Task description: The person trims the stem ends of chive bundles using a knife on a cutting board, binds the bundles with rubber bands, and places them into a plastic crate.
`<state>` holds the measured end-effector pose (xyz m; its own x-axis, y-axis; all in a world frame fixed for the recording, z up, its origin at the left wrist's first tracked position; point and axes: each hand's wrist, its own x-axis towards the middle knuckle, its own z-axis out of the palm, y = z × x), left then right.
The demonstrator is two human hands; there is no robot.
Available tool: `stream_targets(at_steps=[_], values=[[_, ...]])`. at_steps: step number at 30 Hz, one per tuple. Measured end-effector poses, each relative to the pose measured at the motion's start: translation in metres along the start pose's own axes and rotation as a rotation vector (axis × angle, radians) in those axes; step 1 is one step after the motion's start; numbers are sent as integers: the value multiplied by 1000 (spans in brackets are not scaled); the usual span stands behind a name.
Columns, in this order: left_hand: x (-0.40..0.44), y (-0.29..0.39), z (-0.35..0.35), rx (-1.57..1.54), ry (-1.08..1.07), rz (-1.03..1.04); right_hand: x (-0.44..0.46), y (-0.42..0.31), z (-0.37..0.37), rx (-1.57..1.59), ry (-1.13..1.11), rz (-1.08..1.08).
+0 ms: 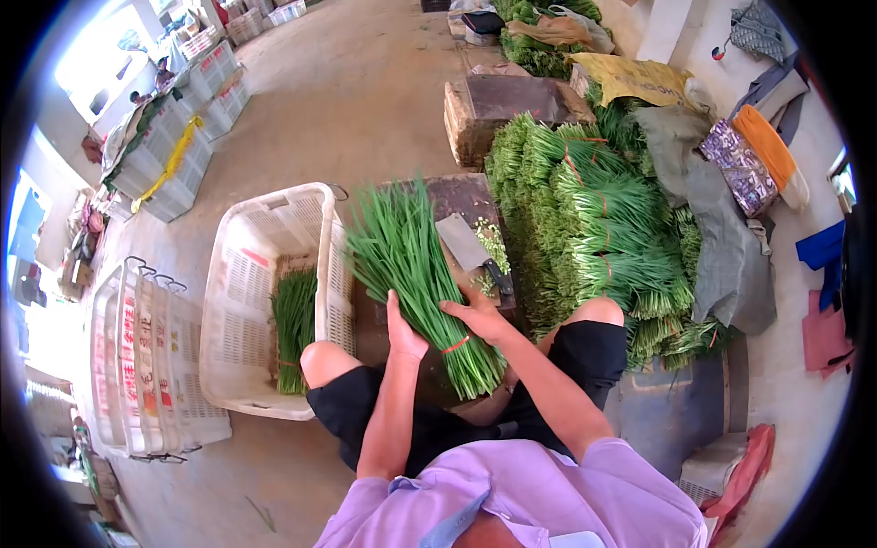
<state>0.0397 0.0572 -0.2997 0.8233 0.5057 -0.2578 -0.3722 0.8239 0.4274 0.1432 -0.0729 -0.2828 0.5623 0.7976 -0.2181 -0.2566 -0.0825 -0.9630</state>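
A bundle of long green stalks (416,274), tied with a red band near its pale cut ends, lies across both my hands above my lap. My left hand (403,331) supports its left side, and my right hand (477,316) wraps round its right side. Just beyond, a cleaver (464,241) with a dark handle rests on a dark block (449,194) beside small chopped pale pieces (493,245). To the left, a white plastic crate (239,310) holds another banded green bundle (294,320).
A tall pile of banded green bundles (585,219) stands at the right, partly under grey cloth (722,247). Stacked white crates (151,365) stand at the left. A brown box (502,105) sits beyond the block, and more crates (174,146) stand at the upper left.
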Motion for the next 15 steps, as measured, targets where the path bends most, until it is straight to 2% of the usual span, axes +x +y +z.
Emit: stream_targets(at_steps=[1, 2, 3, 6, 7, 9, 11, 13, 14, 15], values=[[-2, 2, 2, -35, 4, 94, 5, 5, 1, -44, 59, -23], [-1, 3, -14, -75, -81, 102, 4, 4, 2, -165, 119, -52], [1, 1, -22, -75, -78, 106, 2, 1, 5, -165, 114, -51], [-9, -5, -24, 412, -81, 301, -5, 0, 10, -500, 248, -108], [-10, -6, -19, 410, -79, 298, -7, 1, 11, -501, 248, -105], [-8, -10, -18, 516, 85, 219, -12, 2, 16, -589, 217, -151], [-6, -12, -20, 419, 116, 247, -13, 10, 15, -593, 214, -121], [-4, -10, -27, 240, 144, 140, -1, 43, -1, -279, 227, -138], [-5, -10, -26, 178, 109, 139, -3, 41, -3, -105, 158, -127], [-6, -10, -26, 172, 110, 139, -4, 39, -4, -110, 156, -124]])
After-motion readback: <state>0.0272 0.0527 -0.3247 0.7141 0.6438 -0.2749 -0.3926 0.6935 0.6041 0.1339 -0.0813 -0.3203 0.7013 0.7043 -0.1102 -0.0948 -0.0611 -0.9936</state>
